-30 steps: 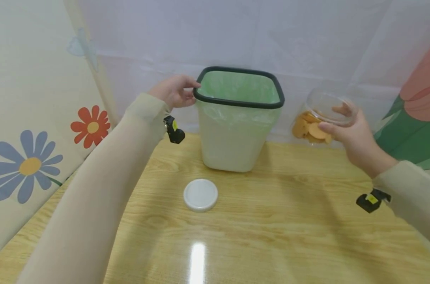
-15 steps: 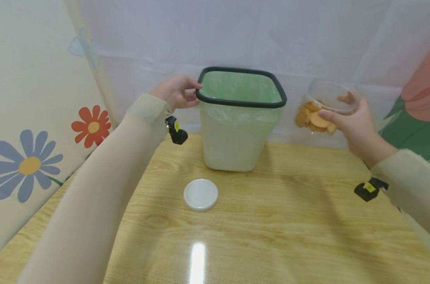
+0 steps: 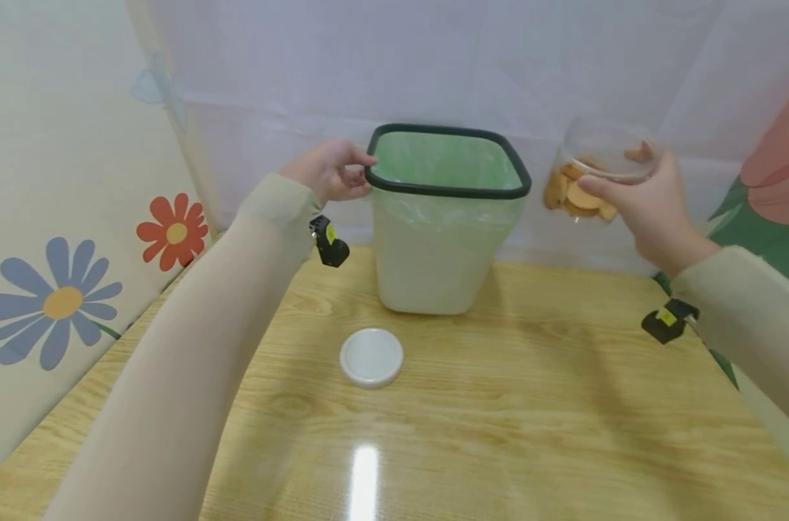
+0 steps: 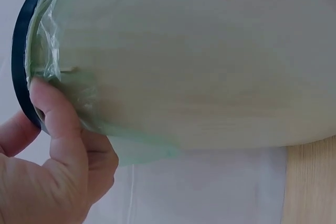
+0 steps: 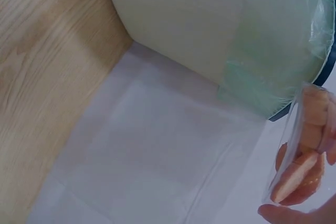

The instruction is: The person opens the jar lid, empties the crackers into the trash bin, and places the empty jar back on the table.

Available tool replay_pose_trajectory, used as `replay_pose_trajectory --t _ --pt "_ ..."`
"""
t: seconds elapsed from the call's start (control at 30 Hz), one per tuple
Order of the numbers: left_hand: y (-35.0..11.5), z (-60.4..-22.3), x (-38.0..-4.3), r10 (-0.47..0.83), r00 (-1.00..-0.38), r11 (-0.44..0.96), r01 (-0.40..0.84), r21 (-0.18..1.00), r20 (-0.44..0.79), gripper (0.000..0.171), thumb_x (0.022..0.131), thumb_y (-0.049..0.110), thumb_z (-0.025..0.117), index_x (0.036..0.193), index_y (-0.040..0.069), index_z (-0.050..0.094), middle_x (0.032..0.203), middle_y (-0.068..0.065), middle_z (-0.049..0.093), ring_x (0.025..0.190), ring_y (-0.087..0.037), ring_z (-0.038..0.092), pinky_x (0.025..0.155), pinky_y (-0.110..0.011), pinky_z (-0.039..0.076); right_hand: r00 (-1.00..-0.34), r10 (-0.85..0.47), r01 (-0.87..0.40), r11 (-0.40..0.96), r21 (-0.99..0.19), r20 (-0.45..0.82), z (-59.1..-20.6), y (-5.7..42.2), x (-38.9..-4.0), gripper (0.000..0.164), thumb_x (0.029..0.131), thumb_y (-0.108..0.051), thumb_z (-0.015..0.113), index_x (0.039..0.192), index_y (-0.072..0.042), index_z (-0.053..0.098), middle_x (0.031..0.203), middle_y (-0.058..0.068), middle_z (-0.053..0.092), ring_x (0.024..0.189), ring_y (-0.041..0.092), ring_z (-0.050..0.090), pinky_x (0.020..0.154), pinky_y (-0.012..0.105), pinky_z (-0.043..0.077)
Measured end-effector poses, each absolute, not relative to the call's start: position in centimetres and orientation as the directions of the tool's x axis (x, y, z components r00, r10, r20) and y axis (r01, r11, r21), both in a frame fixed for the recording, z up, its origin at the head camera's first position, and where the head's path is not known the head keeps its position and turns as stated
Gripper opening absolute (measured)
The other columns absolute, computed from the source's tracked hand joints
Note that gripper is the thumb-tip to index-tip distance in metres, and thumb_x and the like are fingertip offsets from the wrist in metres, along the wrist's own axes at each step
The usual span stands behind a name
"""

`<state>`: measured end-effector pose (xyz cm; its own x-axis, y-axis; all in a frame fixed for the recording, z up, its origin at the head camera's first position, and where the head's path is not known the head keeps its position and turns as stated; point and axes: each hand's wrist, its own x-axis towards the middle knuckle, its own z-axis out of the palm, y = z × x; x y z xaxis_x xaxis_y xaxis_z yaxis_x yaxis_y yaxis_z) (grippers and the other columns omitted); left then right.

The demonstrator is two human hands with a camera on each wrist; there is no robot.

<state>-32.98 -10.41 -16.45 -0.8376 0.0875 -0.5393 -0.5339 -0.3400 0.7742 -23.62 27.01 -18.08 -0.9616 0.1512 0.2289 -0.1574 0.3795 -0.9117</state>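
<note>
At the back of the table stands a whitish trash bin (image 3: pixel 436 253) with a green plastic liner (image 3: pixel 446 155) and a black rim ring (image 3: pixel 449 192). My left hand (image 3: pixel 332 171) pinches the rim at its left side, thumb and fingers on either side of it in the left wrist view. Off to the right of the bin, my right hand (image 3: pixel 661 217) grips a clear jar (image 3: pixel 603 137) and holds it tilted above the table. Several round orange-brown cookies (image 3: pixel 582 197) lie inside the jar. A round white lid (image 3: pixel 371 357) lies flat in front of the bin.
The wood-grain table (image 3: pixel 499 420) runs back to a pale cloth backdrop (image 3: pixel 420 58). A flower-printed panel (image 3: pixel 62 188) borders the left side, and a printed tulip panel (image 3: pixel 772 195) the right.
My right hand has lifted the jar of cookies higher. The left hand keeps its pinch on the bin's rim, and the lid has stayed in place.
</note>
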Motion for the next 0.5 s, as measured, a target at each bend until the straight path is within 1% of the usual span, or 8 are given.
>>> replay_pose_trajectory --t 0.07,0.13,0.17,0.27,0.33,0.4,0.5 --pt "-10.4 -16.5 -33.0 0.083 -0.842 -0.324 -0.529 0.784 -0.534 0.049 0.098 0.002 0.053 0.140 0.025 0.045 0.109 -0.002 0.048 0.083 -0.011 0.047 0.057 -0.025 0.046 -0.957 0.160 -0.160 0.403 -0.901 0.241 -17.9 26.9 -23.9 0.097 0.084 -0.027 0.076 0.154 -0.018 0.010 0.145 0.002 0.029 0.102 0.004 0.051 0.090 0.016 0.045" --pt "-10.3 -16.5 -33.0 0.081 -0.846 -0.308 -0.524 0.794 -0.527 0.054 0.097 0.002 0.054 0.143 0.028 0.042 0.113 -0.001 0.047 0.084 -0.011 0.047 0.062 -0.025 0.048 -0.950 0.178 -0.163 0.417 -0.894 0.256 -17.6 26.8 -24.2 0.094 0.084 -0.025 0.077 0.153 -0.016 0.014 0.137 0.002 0.033 0.100 0.005 0.050 0.082 0.011 0.046" --pt "-10.4 -16.5 -33.0 0.081 -0.847 -0.302 -0.523 0.797 -0.525 0.055 0.097 0.002 0.054 0.144 0.028 0.042 0.116 -0.001 0.047 0.085 -0.010 0.047 0.064 -0.024 0.048 -0.947 0.184 -0.168 0.411 -0.896 0.262 -17.4 26.7 -24.3 0.094 0.083 -0.023 0.078 0.152 -0.016 0.015 0.134 0.000 0.035 0.100 0.005 0.049 0.080 0.010 0.047" --pt "-10.4 -16.5 -33.0 0.080 -0.848 -0.299 -0.522 0.799 -0.524 0.058 0.097 0.001 0.054 0.145 0.031 0.039 0.124 0.000 0.045 0.090 -0.010 0.048 0.071 -0.023 0.049 -0.939 0.183 -0.206 0.379 -0.902 0.291 -17.0 26.4 -24.6 0.093 0.081 -0.017 0.080 0.150 -0.017 0.018 0.134 -0.003 0.033 0.101 0.006 0.047 0.078 0.009 0.047" --pt "-10.4 -16.5 -33.0 0.084 -0.849 -0.303 -0.521 0.798 -0.523 0.058 0.097 0.001 0.054 0.145 0.030 0.039 0.128 0.001 0.045 0.092 -0.009 0.048 0.071 -0.023 0.049 -0.932 0.174 -0.231 0.393 -0.890 0.318 -16.7 26.2 -24.7 0.092 0.080 -0.016 0.080 0.149 -0.017 0.019 0.136 -0.002 0.031 0.104 0.008 0.048 0.080 0.012 0.049" --pt "-10.5 -16.5 -33.0 0.085 -0.850 -0.306 -0.519 0.798 -0.520 0.058 0.097 0.001 0.054 0.145 0.030 0.039 0.128 0.001 0.045 0.092 -0.009 0.048 0.068 -0.023 0.049 -0.924 0.163 -0.252 0.420 -0.872 0.345 -16.4 26.0 -24.8 0.092 0.080 -0.016 0.080 0.149 -0.017 0.019 0.141 0.001 0.028 0.110 0.010 0.047 0.086 0.016 0.049" --pt "-10.6 -16.6 -32.9 0.096 -0.850 -0.308 -0.520 0.797 -0.517 0.058 0.097 0.001 0.053 0.145 0.030 0.038 0.128 0.000 0.047 0.094 -0.009 0.051 0.065 -0.023 0.050 -0.911 0.157 -0.260 0.496 -0.828 0.380 -16.2 25.8 -24.9 0.092 0.080 -0.020 0.081 0.149 -0.016 0.019 0.143 0.007 0.029 0.118 0.016 0.046 0.096 0.024 0.046"
